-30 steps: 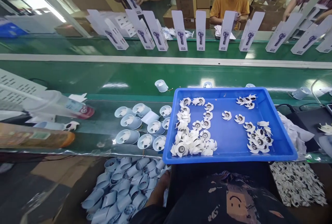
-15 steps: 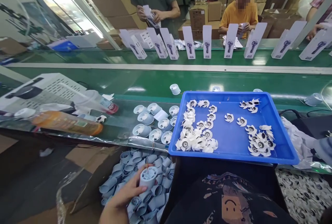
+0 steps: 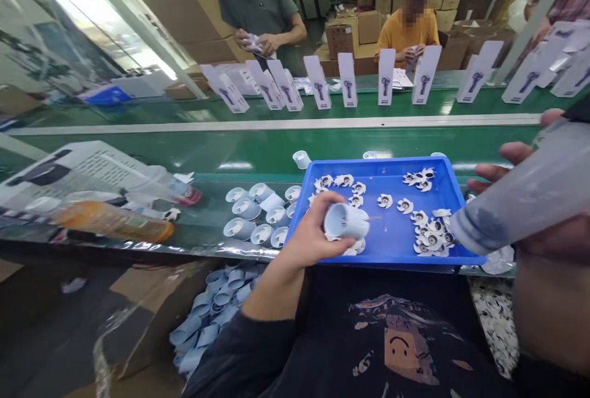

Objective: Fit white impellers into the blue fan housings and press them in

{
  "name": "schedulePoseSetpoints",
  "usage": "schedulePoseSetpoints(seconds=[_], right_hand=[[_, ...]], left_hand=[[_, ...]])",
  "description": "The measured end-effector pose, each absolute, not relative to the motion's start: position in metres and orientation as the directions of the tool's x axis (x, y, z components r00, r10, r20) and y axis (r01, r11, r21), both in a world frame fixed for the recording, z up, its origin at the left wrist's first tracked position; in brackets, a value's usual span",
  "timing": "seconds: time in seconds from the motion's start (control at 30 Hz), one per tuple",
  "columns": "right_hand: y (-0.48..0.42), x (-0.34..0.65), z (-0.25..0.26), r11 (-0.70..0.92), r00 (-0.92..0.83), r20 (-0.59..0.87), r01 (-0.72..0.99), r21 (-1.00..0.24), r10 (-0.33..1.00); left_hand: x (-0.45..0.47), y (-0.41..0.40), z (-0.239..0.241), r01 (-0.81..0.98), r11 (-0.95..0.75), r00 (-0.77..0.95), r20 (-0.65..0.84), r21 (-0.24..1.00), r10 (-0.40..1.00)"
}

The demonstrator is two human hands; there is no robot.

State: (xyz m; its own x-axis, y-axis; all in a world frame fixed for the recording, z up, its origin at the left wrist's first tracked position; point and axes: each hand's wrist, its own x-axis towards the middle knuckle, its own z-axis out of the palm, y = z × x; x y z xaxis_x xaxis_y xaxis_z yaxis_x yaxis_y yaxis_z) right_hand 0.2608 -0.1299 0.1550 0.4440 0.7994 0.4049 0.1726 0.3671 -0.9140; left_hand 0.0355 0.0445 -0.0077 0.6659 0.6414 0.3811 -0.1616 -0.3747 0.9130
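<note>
My left hand is closed round a light-blue plastic fan housing, its open end tilted toward me. A thin wire sticks out on its right. Behind and below it lies a blue tray with white fan impellers in clusters. At the right edge my right hand, blurred, is round a translucent grey cylinder that slants down toward the tray; several fingers show beyond it. More fan housings stand in rows left of the tray. Below the bench, a pile of empty light-blue shells fills a box.
An orange bottle and a clear cup lie on the bench at left. White printed boxes stand along the green conveyor. Two people work across it; part of another shows at right. More impellers lie below right.
My left hand has lifted the fan housing from over the pile to above the tray and turned it sideways. My right hand has come into view with the translucent cylinder.
</note>
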Motion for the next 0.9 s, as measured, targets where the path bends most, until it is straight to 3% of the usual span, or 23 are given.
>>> schedulePoseSetpoints(seconds=[0.1,0.23,0.47,0.7,0.9], right_hand=[[-0.12,0.243,0.155,0.485,0.481,0.447,0.051,-0.873,0.754],[-0.115,0.232,0.147,0.502,0.442,0.476,0.064,-0.862,0.76],[-0.117,0.227,0.139,0.499,0.387,0.484,0.066,-0.864,0.785],[-0.118,0.223,0.14,0.523,0.459,0.508,0.105,-0.846,0.729],[-0.124,0.23,0.146,0.46,0.496,0.418,0.043,-0.887,0.761]], left_hand=[[0.077,0.028,0.003,-0.215,-0.491,0.806,0.437,0.844,0.399],[0.105,-0.005,0.01,-0.328,-0.659,0.795,0.574,0.677,0.194],[0.117,-0.035,0.027,-0.357,-0.638,0.722,0.635,0.682,0.275],[0.121,-0.042,0.028,-0.287,-0.626,0.728,0.59,0.725,0.35],[0.116,-0.04,0.032,-0.188,-0.639,0.828,0.47,0.746,0.305]])
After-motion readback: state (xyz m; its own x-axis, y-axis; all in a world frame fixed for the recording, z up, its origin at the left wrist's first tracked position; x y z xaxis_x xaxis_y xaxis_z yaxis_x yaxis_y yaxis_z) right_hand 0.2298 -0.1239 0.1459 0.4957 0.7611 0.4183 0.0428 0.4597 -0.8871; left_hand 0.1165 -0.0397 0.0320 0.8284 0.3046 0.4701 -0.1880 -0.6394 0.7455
